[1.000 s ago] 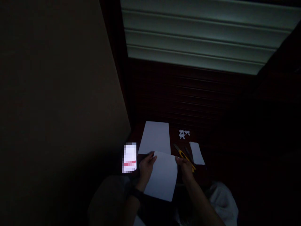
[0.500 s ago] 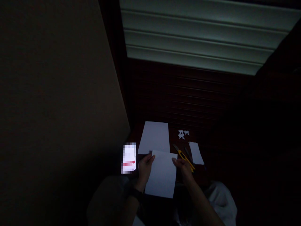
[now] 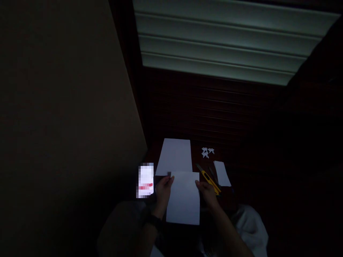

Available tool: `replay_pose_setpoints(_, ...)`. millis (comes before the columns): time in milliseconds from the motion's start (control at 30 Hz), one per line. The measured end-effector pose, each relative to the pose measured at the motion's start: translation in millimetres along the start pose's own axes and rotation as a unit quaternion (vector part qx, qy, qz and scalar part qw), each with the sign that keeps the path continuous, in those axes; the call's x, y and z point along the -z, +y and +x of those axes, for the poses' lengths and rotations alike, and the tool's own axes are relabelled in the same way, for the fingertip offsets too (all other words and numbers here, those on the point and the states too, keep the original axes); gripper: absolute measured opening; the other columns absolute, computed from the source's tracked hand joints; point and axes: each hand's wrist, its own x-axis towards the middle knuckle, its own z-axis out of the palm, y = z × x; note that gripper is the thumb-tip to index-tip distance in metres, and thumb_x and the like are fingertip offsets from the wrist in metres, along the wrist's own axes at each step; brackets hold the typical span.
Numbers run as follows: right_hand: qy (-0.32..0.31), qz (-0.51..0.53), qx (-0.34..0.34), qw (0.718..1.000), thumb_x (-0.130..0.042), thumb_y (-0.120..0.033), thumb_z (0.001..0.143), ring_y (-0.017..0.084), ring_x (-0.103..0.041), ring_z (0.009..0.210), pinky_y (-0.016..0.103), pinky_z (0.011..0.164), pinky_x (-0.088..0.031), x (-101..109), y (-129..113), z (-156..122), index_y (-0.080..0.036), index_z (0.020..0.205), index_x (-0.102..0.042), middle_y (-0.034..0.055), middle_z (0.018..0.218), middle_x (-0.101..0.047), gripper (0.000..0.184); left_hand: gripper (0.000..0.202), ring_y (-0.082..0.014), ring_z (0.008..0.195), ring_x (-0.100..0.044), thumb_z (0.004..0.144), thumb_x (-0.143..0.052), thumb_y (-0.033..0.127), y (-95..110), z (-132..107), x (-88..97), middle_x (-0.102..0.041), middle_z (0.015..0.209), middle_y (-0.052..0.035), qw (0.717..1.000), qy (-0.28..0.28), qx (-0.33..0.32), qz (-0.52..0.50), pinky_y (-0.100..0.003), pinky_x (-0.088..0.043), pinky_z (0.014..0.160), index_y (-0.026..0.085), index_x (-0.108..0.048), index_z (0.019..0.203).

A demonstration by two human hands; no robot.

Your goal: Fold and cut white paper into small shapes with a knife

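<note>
Between my two hands is a white sheet of paper point(image 3: 183, 200), held up over the near edge of the dark table. My left hand point(image 3: 163, 189) pinches its upper left edge, thumb on top. On the opposite edge, my right hand point(image 3: 207, 191) grips the paper near the upper right corner. Just beyond lies a larger white paper point(image 3: 175, 155), its near edge partly covered by the held sheet. A yellow utility knife point(image 3: 208, 179) rests close to my right hand, with a dark slender tool point(image 3: 213, 175) beside it.
Small folded white paper pieces point(image 3: 205, 152) sit at the back right. Narrow white paper strips point(image 3: 222, 174) lie at the right. A lit, blurred screen point(image 3: 145, 180) is left of my left hand. A wall point(image 3: 66, 107) rises at the left; the room is dim.
The held sheet has turned slightly, so its sides now run straighter toward me. Both hands keep their hold. The whole view has shifted a little.
</note>
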Motion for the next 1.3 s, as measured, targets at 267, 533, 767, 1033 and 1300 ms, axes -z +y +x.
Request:
replay_pose_setpoints(267, 0.02, 0.01, 0.013, 1.0, -0.062, -0.058, 0.071, 0.019, -0.055, 0.061, 0.028, 0.059, -0.04, 4.0, 2.4, 3.1, -0.017, 0.06, -0.065, 0.0019, 0.061, -0.063, 0.043, 0.038, -0.022, 0.072, -0.069, 0.065, -0.072, 0.044, 16.6, -7.3, 4.4, -0.073, 0.077, -0.0063, 0.997, -0.081, 0.019, -0.002, -0.028, -0.052, 0.061, 0.015, -0.068, 0.089)
replay_pose_setpoints(533, 0.027, 0.044, 0.011, 0.999, -0.065, -0.056, 0.069, 0.024, -0.06, 0.072, 0.031, 0.066, -0.044, 2.7, -5.2, -0.9, -0.015, 0.074, -0.071, 0.0049, 0.072, -0.068, 0.041, 0.046, -0.0236, 0.079, -0.069, 0.071, -0.068, 0.041, 15.7, -4.7, 6.4, -0.074, 0.085, -0.0079, 0.992, -0.122, 0.026, -0.003, -0.032, -0.054, 0.069, 0.013, -0.066, 0.108)
replay_pose_setpoints(767, 0.011, 0.054, -0.013, 0.998, -0.074, -0.052, 0.06, 0.025, -0.062, 0.072, 0.033, 0.067, -0.046, 3.3, -4.4, -1.2, -0.017, 0.075, -0.072, 0.0058, 0.075, -0.07, 0.038, 0.04, -0.0251, 0.103, -0.063, 0.075, -0.065, 0.037, 15.2, -6.0, 4.8, -0.069, 0.108, -0.0061, 0.996, -0.085, -0.024, 0.009, -0.038, -0.048, 0.091, 0.019, -0.066, 0.111)
replay_pose_setpoints(1033, 0.016, 0.08, -0.008, 0.997, -0.073, -0.052, 0.061, 0.025, -0.062, 0.071, 0.033, 0.064, -0.047, 1.9, 0.7, 0.4, -0.016, 0.081, -0.071, 0.0064, 0.073, -0.069, 0.041, 0.037, -0.0226, 0.111, -0.058, 0.08, -0.059, 0.038, 15.1, -5.8, 7.5, -0.065, 0.117, -0.0035, 0.99, -0.107, -0.066, 0.06, -0.034, -0.044, 0.097, 0.024, -0.065, 0.114)
replay_pose_setpoints(1300, 0.07, 0.086, 0.012, 0.994, -0.071, -0.048, 0.065, 0.023, -0.062, 0.074, 0.032, 0.066, -0.047, 3.8, 9.0, 2.4, -0.017, 0.085, -0.07, 0.0057, 0.08, -0.07, 0.037, 0.053, -0.0222, 0.075, -0.069, 0.074, -0.064, 0.042, 12.1, -3.7, 8.7, -0.073, 0.081, -0.0053, 0.981, -0.183, -0.026, 0.055, -0.03, -0.053, 0.066, 0.016, -0.059, 0.12)
